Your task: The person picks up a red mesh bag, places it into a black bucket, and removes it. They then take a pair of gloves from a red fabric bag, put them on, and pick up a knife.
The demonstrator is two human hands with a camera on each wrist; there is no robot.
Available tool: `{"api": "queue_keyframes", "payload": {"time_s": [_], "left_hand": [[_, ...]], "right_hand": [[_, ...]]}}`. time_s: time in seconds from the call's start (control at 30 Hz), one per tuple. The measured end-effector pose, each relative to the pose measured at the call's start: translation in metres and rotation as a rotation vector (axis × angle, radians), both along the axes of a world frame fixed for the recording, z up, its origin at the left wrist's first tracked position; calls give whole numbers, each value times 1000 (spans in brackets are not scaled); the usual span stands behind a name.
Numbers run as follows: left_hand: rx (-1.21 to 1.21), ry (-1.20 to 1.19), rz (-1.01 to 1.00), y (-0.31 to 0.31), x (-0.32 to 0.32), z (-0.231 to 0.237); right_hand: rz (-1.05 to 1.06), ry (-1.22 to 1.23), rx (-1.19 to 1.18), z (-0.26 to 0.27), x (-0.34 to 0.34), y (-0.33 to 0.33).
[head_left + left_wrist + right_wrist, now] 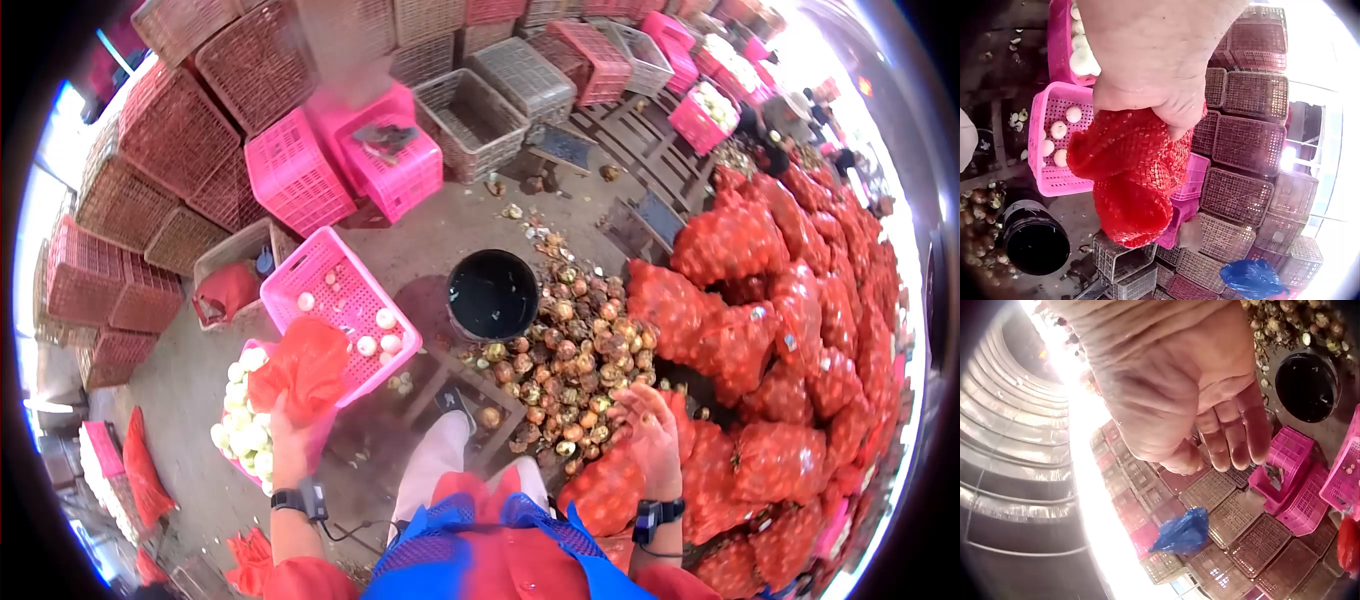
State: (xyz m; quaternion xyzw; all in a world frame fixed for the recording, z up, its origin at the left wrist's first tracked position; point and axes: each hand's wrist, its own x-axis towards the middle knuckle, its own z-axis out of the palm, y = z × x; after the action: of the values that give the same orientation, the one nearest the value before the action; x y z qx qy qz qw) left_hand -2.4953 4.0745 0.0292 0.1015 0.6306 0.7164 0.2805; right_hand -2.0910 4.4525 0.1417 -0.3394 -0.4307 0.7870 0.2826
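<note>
In the head view my left hand [287,430] grips a crumpled red mesh bag [303,365], raised over a pink crate [375,300]. A few peeled onions [367,346] lie in that crate. The left wrist view shows the fingers bunched round the top of the bag [1138,169], which hangs down from the hand [1154,69]. Below the left forearm, another pink crate is heaped with white peeled onions [240,428]. My right hand [650,430] is raised beside the onion pile, palm up and fingers loosely bent. In the right wrist view that hand [1191,400] holds nothing.
A black bucket [1022,212] stands between the pink crate and a heap of unpeeled onions [570,365]. Filled red mesh sacks [735,340] are piled on the right. Stacked crates [175,130] line the left and back. Upturned pink crates [298,175] stand in front of them.
</note>
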Motion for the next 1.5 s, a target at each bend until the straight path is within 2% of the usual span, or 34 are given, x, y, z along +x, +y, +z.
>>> {"api": "queue_keyframes", "payload": {"time_s": [0.03,0.1,0.13,0.17,0.23,0.27,0.4,0.53,0.63,0.8,0.87,0.93,1.07,1.1,1.17,1.23,1.3,1.33,1.37,1.43,1.5], "left_hand": [[-3,-10,21,-6,-12,-6],[261,-692,398,-13,-41,-21],[241,-463,317,-14,-30,-13],[253,-463,315,-14,-35,-10],[332,-769,491,-8,-48,-9],[355,-772,435,-4,-47,-4],[419,-766,406,-7,-62,-49],[428,-719,396,14,-75,-66],[380,-722,411,44,-86,-50],[456,-578,390,111,-113,-33],[492,-519,383,133,-126,-38],[429,-427,391,168,-143,-44],[228,-363,506,261,-172,-38],[252,-412,518,297,-176,-33],[230,-445,518,379,-214,-27],[251,-665,606,438,-240,-26],[198,-637,606,466,-269,-43],[25,-339,506,477,-287,-56],[-145,-39,405,497,-299,-48],[279,-582,783,526,-325,-15],[242,-522,806,521,-336,12]], "right_hand": [[21,-10,-3,0,-24,14],[124,11,19,7,-64,40],[171,-32,71,14,-83,48],[173,-30,83,20,-97,58],[228,-24,148,28,-117,72],[225,-42,165,46,-129,72],[297,-26,226,82,-150,80],[313,18,313,101,-171,98],[354,52,286,101,-200,116],[422,13,255,75,-255,171],[450,26,231,57,-277,212],[448,23,235,34,-299,270],[359,4,198,-15,-357,438],[383,25,189,-21,-383,487],[371,-99,357,-37,-423,570],[399,-130,267,-46,-454,636],[484,-151,289,-51,-460,675],[446,-169,213,-55,-456,690],[467,-161,207,-60,-452,707],[396,-165,90,-70,-448,737],[453,-109,78,-75,-458,757]]}}
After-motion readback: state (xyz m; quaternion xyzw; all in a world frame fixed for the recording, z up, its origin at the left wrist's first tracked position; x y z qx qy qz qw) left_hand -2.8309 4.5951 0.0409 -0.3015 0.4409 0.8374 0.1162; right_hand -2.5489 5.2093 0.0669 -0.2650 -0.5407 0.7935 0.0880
